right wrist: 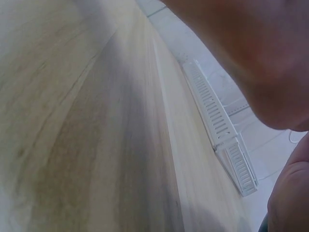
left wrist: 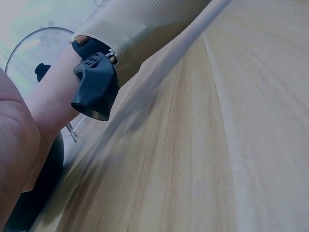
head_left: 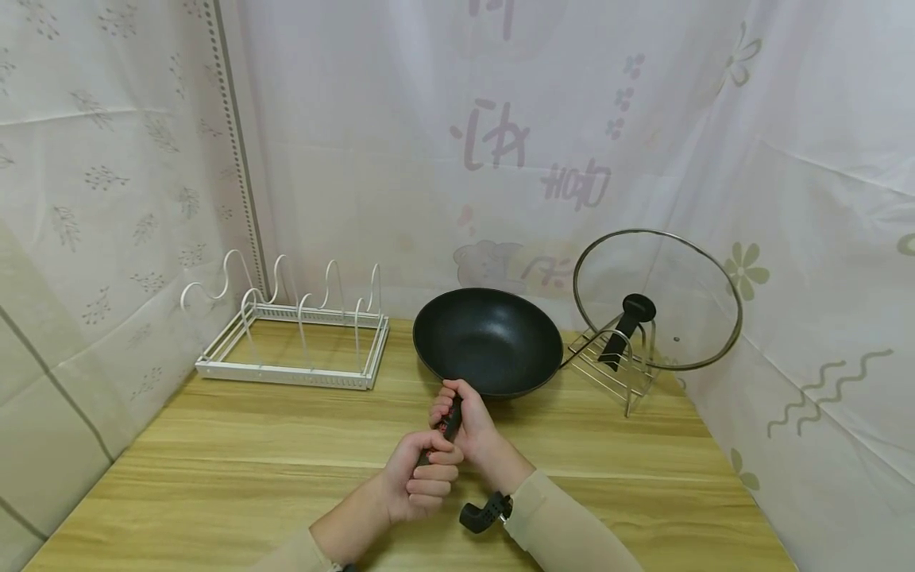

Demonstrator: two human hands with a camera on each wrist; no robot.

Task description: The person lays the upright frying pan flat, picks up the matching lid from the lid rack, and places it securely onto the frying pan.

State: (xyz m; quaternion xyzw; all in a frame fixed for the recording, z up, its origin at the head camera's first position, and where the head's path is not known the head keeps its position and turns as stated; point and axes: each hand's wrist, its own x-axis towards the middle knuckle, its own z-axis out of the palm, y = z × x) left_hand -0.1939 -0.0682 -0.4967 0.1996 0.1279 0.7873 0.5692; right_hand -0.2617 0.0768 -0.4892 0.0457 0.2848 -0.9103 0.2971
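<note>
A black wok (head_left: 489,338) tilts its open bowl toward me above the wooden table in the head view. Its dark handle (head_left: 450,421), marked with red print, points down toward my body. My right hand (head_left: 472,421) grips the handle close to the bowl, and my left hand (head_left: 425,474) grips it lower down, near its end. In the left wrist view, part of the wok's dark side (left wrist: 50,174) shows past the forearm. The right wrist view has part of a hand (right wrist: 289,193) at its right edge, with most of the handle hidden.
To the left stands a white rack (head_left: 286,372) with several wavy wire dividers. On the right, a glass lid (head_left: 686,286) with a black knob leans in a metal wire stand (head_left: 629,389), close beside the wok. Patterned curtains (head_left: 372,175) hang behind the wooden table (head_left: 286,445).
</note>
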